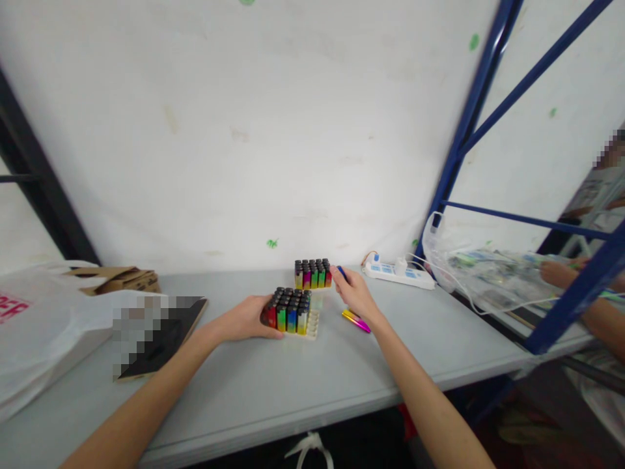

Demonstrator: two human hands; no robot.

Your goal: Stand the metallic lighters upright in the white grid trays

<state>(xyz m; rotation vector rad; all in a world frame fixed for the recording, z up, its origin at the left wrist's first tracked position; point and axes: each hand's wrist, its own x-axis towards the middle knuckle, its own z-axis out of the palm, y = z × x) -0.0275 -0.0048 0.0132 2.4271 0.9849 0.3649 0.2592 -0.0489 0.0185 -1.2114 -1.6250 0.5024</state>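
Observation:
My left hand [251, 318] is wrapped round the left side of a white slotted tray [312, 324] with rows of upright, black-topped coloured lighters [288, 316]. The slots along the tray's right side hold nothing. My right hand [355, 293] is closed round a dark blue lighter [342, 272], mostly hidden by the fingers, beside a second block of upright lighters [313, 275] further back. Below my right hand, a yellow and magenta lighter [356, 320] lies flat on the grey table [273, 391].
A white power strip [400, 273] with plugs and cables lies by the wall at right. A blue metal frame [456, 153] rises beside it. At left are a white plastic bag [49, 326], folded cardboard [122, 280] and a dark flat panel [166, 342]. Another person's arms [596, 306] show at far right.

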